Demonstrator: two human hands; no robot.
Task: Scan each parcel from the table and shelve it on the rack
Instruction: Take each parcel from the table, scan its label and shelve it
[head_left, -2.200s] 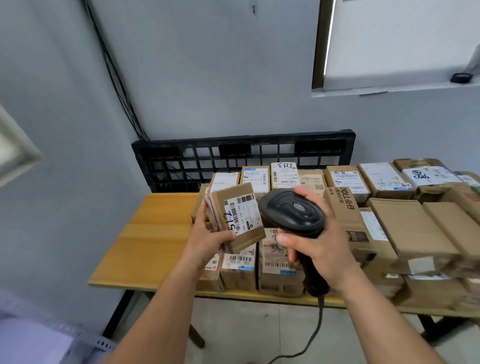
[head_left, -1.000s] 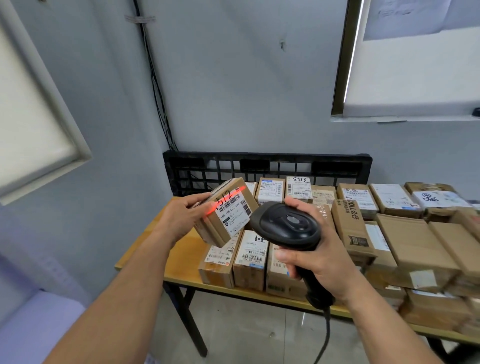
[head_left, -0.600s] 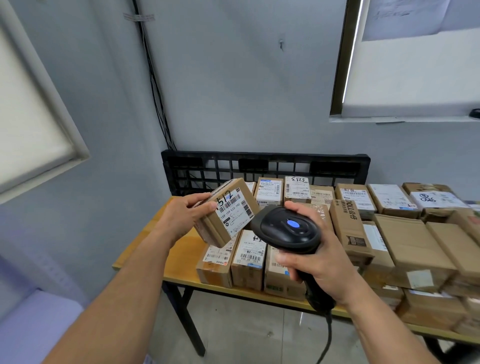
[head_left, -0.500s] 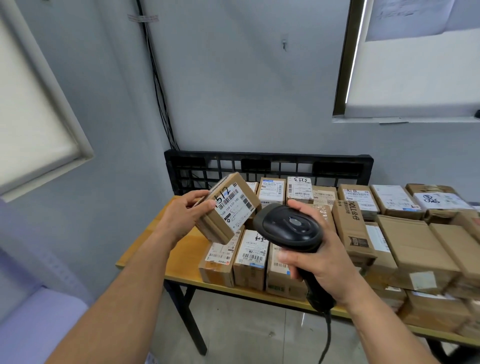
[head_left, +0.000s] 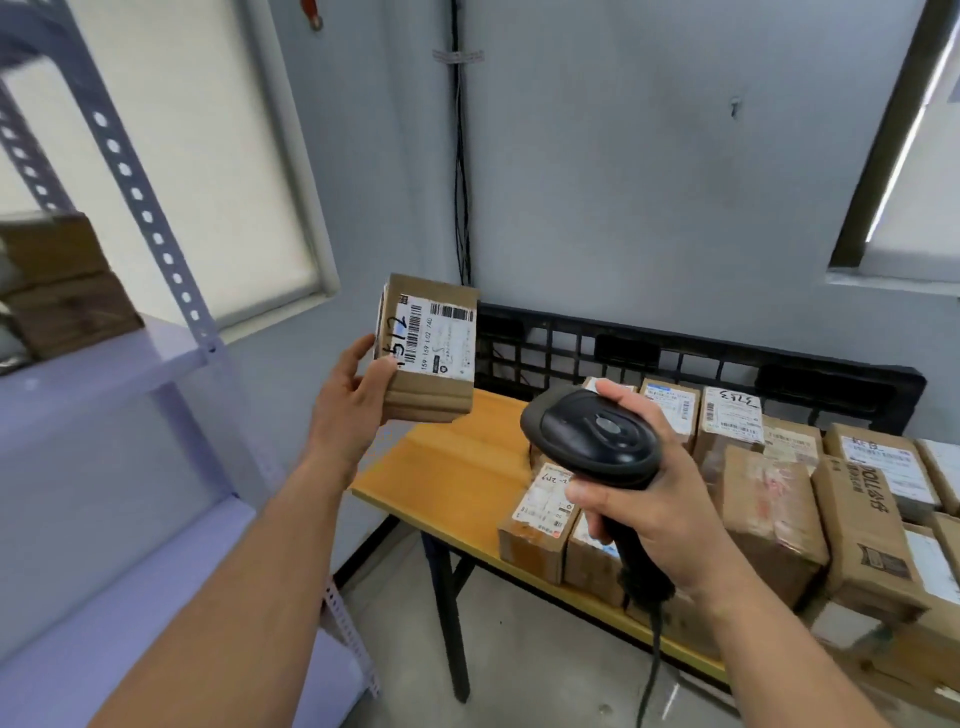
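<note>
Head: parcel (head_left: 431, 358) held upright in left grip (head_left: 349, 410).

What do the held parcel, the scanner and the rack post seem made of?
The parcel: matte brown cardboard, creased at its lower edge, with a white paper label. The scanner: probably black plastic, smooth with a dull sheen. The rack post: likely painted metal, grey, punched with a row of holes.

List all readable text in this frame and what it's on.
"512", handwritten: label of the parcel in the left hand.
"159 159 102 740", printed sideways: same label.
"DOLL", printed: side of a box on the table; the characters after it are unclear.
Handwritten number on a back-row parcel: upside down, unsure.
Other labels: too small or blurred.
</note>
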